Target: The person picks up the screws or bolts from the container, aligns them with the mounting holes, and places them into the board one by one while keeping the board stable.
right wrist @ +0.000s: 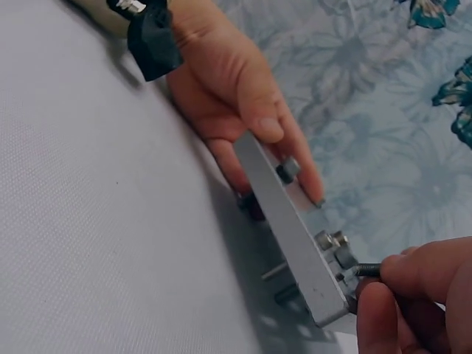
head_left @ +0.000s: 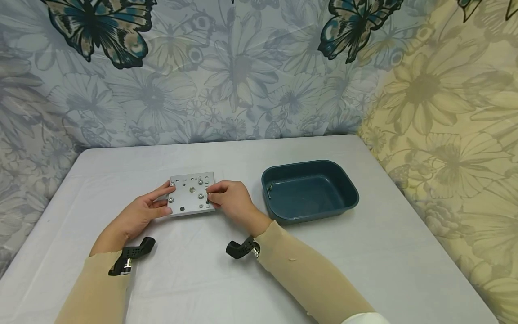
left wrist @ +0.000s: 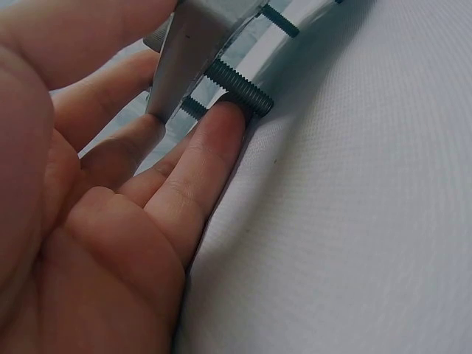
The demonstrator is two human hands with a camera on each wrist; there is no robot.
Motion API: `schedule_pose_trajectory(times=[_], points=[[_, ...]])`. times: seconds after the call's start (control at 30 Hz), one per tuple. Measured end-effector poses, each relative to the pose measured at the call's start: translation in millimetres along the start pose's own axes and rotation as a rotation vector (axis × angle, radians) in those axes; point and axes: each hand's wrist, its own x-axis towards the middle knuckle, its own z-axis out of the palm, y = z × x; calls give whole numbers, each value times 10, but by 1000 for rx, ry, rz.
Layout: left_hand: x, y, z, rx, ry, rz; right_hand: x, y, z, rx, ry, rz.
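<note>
A grey metal plate (head_left: 190, 193) studded with bolts sits tilted on the white tabletop (head_left: 243, 279), just left of a dark teal tray (head_left: 348, 191). The left hand (head_left: 139, 213) holds the plate's left edge, thumb on top and fingers beneath among the bolt threads (left wrist: 240, 85). The right hand (head_left: 230, 200) has its grip pinched narrow on a small dark screw (right wrist: 366, 271) at the plate's right edge.

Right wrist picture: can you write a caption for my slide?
Left hand grips a tilted metal plate studded with bolts while the right hand pinches a small dark screw at its corner.
</note>
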Motion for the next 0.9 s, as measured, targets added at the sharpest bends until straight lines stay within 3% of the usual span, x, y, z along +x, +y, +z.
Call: schedule_pose_trajectory(times=[0.37,0.9], points=[[-5,4,-1,-4,0,-8,9,34,5,-72,-32,-57],[-5,15,5,6,-1,-6,-4,12,3,-151,-19,-66]])
